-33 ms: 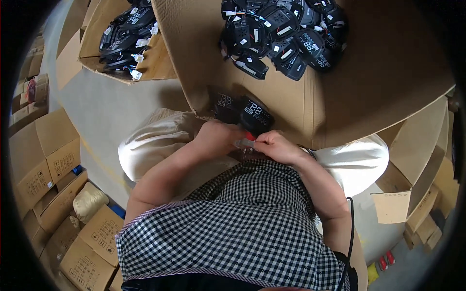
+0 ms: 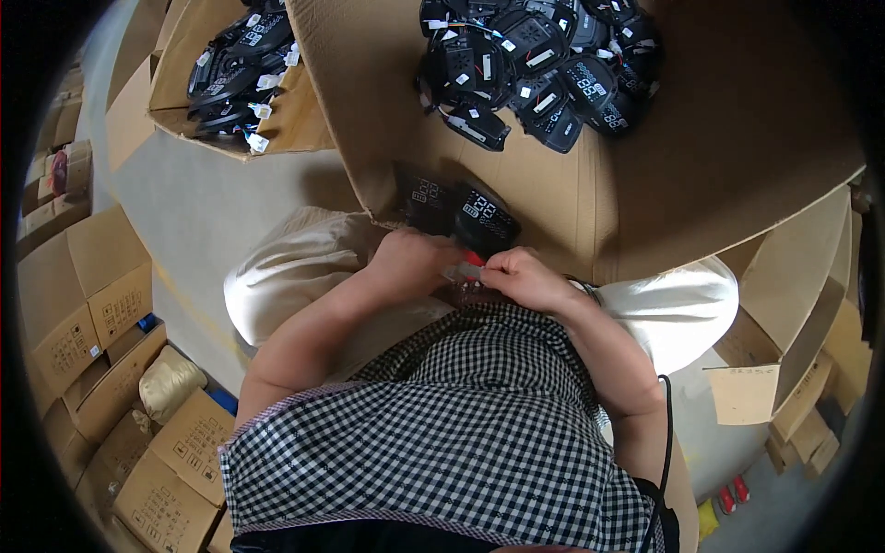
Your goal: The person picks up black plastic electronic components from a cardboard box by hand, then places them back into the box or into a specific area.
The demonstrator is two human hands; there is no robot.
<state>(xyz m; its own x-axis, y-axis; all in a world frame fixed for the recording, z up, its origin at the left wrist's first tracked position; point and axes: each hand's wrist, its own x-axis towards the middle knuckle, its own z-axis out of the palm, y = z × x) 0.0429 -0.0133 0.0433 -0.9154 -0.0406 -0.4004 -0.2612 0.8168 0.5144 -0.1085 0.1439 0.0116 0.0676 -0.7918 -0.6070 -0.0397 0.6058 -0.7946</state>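
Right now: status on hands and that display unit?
Left hand on black display unit. Right hand pinching small red-and-white piece. Grip unclear. Cardboard sheet underneath.

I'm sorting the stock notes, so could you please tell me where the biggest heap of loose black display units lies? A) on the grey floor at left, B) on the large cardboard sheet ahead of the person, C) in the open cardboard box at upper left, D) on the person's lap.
B: the biggest pile of black display units rests on the large cardboard sheet, beyond the left hand and right hand.
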